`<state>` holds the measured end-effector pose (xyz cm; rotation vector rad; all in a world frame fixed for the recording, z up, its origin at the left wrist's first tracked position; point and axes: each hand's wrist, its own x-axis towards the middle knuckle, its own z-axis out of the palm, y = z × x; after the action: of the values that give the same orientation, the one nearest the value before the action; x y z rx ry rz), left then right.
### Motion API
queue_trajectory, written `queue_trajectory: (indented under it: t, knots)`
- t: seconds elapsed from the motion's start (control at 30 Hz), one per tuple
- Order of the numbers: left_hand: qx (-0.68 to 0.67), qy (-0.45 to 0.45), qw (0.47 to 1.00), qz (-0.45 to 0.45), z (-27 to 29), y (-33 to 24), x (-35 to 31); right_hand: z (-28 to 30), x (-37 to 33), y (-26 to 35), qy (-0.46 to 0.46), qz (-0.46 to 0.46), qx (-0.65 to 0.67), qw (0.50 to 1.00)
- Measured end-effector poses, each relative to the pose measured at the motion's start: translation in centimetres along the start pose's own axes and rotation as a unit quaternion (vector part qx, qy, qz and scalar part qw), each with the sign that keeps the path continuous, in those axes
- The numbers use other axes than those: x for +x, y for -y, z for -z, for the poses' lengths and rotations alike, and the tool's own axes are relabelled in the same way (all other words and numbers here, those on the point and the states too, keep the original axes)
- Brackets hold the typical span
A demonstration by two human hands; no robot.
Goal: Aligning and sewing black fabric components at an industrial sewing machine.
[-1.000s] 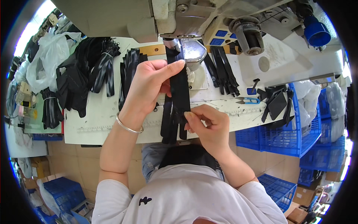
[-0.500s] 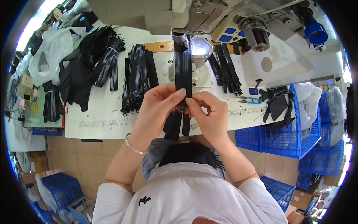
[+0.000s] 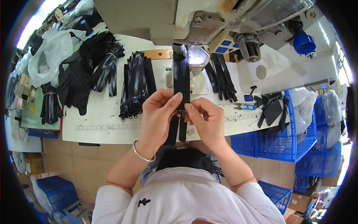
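A long black zipper (image 3: 181, 80) runs from beneath the sewing machine's needle area (image 3: 179, 51) straight toward me. My left hand (image 3: 156, 115) pinches its left edge between thumb and fingers. On the opposite edge, my right hand (image 3: 207, 121) also pinches with thumb and forefinger, close to the left fingertips. Below the fingers the zipper parts into two tails that hang over the table's front edge. Whether a slider sits between my fingertips is hard to make out.
Black zippers with ring pulls (image 3: 135, 84) lie left of the machine, more black strips (image 3: 223, 76) right of it. Blue-handled thread snips (image 3: 247, 106) and black pieces (image 3: 272, 110) lie at right, beside a blue crate (image 3: 261, 145). A white plastic bag (image 3: 50, 52) and black bundles (image 3: 80, 74) fill the left.
The view has shifted slightly, showing more of the machine. Both hands keep their pinch on the zipper, and its lower tails sit closer together.
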<state>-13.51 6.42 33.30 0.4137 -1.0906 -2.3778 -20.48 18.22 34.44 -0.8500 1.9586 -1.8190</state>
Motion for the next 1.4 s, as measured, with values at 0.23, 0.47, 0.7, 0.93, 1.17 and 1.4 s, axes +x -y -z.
queue_trajectory:
  t: [0.23,0.47,0.7,0.93,1.17,1.4]
  knots:
    - [0.034,-0.018,0.998,-0.043,-1.1,-0.9,2.3,0.1,2.5,0.8,-0.014,0.015,0.0,1.0]
    - [0.104,-0.041,0.99,-0.087,-2.3,-2.1,5.0,0.2,6.1,0.9,-0.02,0.048,-0.002,0.999]
    - [0.069,-0.069,0.986,-0.139,-3.5,-2.7,7.6,1.2,5.5,1.8,-0.016,-0.017,-0.009,1.0]
    - [0.079,-0.031,0.99,-0.111,-2.8,-3.4,8.9,6.2,1.6,-3.5,-0.11,-0.044,0.003,0.993]
    - [0.09,-0.008,0.989,-0.119,-2.2,-3.7,9.5,12.2,2.6,-9.6,-0.173,0.056,-0.355,0.917]
    - [0.279,-0.107,0.942,-0.151,2.9,-6.0,6.2,12.6,4.2,-10.4,-0.183,0.011,-0.451,0.873]
